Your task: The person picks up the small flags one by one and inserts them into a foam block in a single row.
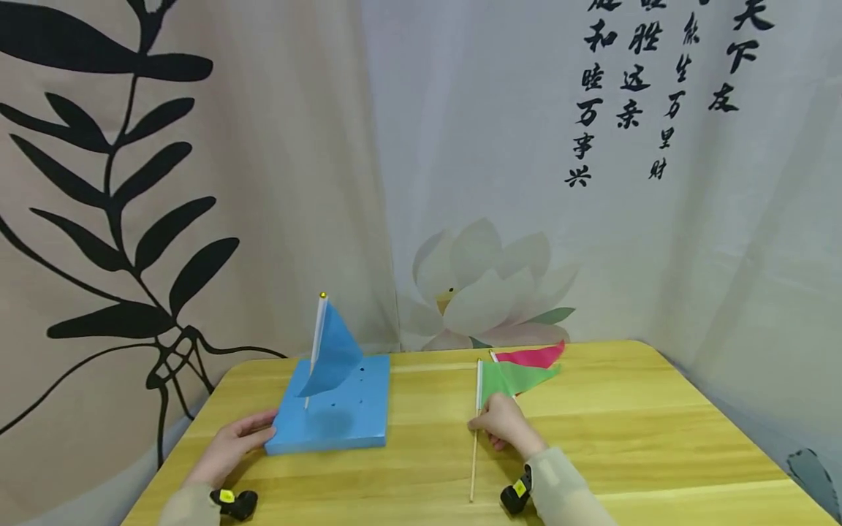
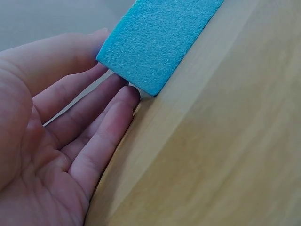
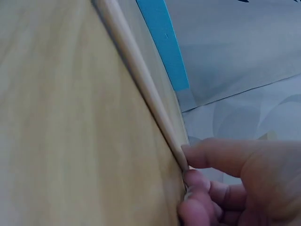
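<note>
On the left of the table lies a blue foam board (image 1: 364, 424) with small holes in its top. A blue triangular flag (image 1: 334, 352) with a gold tip stands upright in it. My left hand (image 1: 232, 444) touches the board's left side near the front corner, thumb and fingertips against the foam (image 2: 155, 47). With thumb and fingers, my right hand (image 1: 505, 421) pinches the thin wooden stick (image 3: 141, 70) of a green triangular flag (image 1: 509, 378), just below the cloth. Behind the green flag is a red triangular flag (image 1: 536, 356), its stick mostly hidden.
The wooden table (image 1: 625, 424) has rounded far corners. A pale curtain (image 1: 296, 183) with printed leaves, a lotus and characters hangs right behind it. A black wrist camera (image 1: 516, 491) sits on the right wrist, another on the left.
</note>
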A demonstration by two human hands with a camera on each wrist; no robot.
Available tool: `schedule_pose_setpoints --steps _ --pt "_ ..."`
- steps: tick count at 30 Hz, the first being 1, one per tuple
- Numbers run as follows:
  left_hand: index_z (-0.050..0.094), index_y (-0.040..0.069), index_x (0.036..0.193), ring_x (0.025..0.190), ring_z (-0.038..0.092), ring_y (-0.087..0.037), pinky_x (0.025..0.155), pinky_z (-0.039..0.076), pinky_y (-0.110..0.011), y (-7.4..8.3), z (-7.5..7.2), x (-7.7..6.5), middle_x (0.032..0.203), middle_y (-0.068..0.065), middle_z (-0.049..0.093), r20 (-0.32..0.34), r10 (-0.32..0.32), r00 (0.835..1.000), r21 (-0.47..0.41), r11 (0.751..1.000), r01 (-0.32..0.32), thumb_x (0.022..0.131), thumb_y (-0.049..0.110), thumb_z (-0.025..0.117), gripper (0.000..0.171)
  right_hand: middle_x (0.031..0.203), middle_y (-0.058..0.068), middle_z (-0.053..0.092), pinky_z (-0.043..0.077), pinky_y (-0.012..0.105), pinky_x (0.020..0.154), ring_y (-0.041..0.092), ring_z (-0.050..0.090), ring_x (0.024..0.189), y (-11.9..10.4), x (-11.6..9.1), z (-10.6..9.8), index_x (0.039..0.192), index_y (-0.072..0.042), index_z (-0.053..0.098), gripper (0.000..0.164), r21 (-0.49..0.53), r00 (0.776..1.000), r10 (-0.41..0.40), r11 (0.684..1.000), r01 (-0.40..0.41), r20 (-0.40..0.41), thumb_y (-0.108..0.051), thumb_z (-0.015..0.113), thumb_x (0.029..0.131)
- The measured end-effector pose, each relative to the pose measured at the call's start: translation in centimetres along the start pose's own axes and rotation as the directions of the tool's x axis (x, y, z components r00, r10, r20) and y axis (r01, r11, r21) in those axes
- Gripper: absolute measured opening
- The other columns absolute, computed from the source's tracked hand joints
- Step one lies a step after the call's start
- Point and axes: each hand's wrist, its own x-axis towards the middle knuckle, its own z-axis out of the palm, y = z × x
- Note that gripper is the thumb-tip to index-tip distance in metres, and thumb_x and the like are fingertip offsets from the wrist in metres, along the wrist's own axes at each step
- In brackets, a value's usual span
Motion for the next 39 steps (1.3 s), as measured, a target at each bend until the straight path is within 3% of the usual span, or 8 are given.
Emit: schedule_pose_setpoints --steps 6,10,18,25,28,34,39 --pt "0.049 -0.004 0.140 0.124 0.048 -0.036 0.095 0.048 -0.045 -0.3 0.3 0.0 0.139 -0.022 0.050 -0.004 0.005 1.000 0.000 1.000 -0.005 0.089 0.042 0.069 0.071 0.036 -0.005 0.037 0.048 0.031 0.032 0.008 0.042 0.028 0.1 -0.4 -0.2 0.045 -0.016 0.041 0.040 -0.065 0.999 -0.034 0.997 0.031 -0.038 -0.008 0.070 0.072" --pt "0.049 -0.004 0.139 0.124 0.047 -0.036 0.095 0.049 -0.044 -0.1 0.4 0.0 0.139 -0.023 0.049 -0.011 0.002 1.000 -0.005 1.000 -0.002 0.089 0.040 0.070 0.070 0.038 -0.004 0.039 0.048 0.031 0.034 0.010 0.043 0.030 0.1 -0.3 -0.6 0.046 -0.016 0.042 0.041 -0.055 0.999 -0.003 0.998 0.001 -0.033 -0.010 0.071 0.074" --pt "0.048 -0.004 0.140 0.123 0.050 -0.035 0.094 0.049 -0.041 0.3 0.4 0.1 0.139 -0.023 0.050 -0.004 0.026 1.000 -0.022 0.999 -0.026 0.090 0.037 0.069 0.069 0.047 0.005 0.054 0.052 0.034 0.037 0.015 0.054 0.035 0.4 0.1 -1.4 0.055 -0.007 0.054 0.027 0.060 0.997 0.035 0.998 -0.031 -0.063 -0.010 0.071 0.075" --pt "0.048 -0.005 0.140 0.123 0.050 -0.035 0.093 0.050 -0.040 0.3 0.1 0.3 0.139 -0.023 0.049 -0.002 0.031 1.000 -0.022 0.999 -0.031 0.089 0.038 0.070 0.070 0.056 0.010 0.057 0.054 0.035 0.040 0.017 0.057 0.039 1.0 0.4 -2.0 0.071 0.001 0.061 0.012 0.177 0.993 0.096 0.981 -0.084 -0.064 -0.007 0.067 0.077" --pt "0.048 -0.004 0.140 0.124 0.049 -0.035 0.095 0.049 -0.042 0.1 0.1 0.2 0.140 -0.023 0.049 -0.004 0.023 1.000 -0.014 1.000 -0.023 0.088 0.040 0.070 0.071 0.060 0.010 0.057 0.054 0.033 0.041 0.016 0.056 0.041 1.2 0.3 -2.1 0.082 0.004 0.062 0.012 0.250 0.993 0.114 0.962 -0.106 -0.016 -0.007 0.065 0.078" --pt "0.048 -0.005 0.140 0.122 0.051 -0.033 0.094 0.050 -0.043 -0.6 0.3 -0.3 0.140 -0.022 0.049 0.009 -0.023 1.000 -0.020 1.000 0.023 0.089 0.039 0.070 0.071 0.068 0.008 0.061 0.052 0.025 0.043 0.010 0.055 0.045 2.0 0.2 -2.2 0.105 0.013 0.061 0.029 0.390 0.979 0.124 0.903 -0.180 0.164 -0.007 0.060 0.084" --pt "0.045 -0.005 0.141 0.120 0.053 -0.033 0.091 0.051 -0.039 -0.4 0.1 -0.2 0.141 -0.025 0.047 0.016 0.024 1.000 -0.067 0.997 -0.023 0.093 0.032 0.067 0.065 0.078 0.010 0.065 0.056 0.027 0.051 0.012 0.061 0.054 2.0 0.9 -2.4 0.120 0.014 0.056 0.040 0.456 0.971 0.119 0.867 -0.203 0.207 -0.012 0.060 0.090"
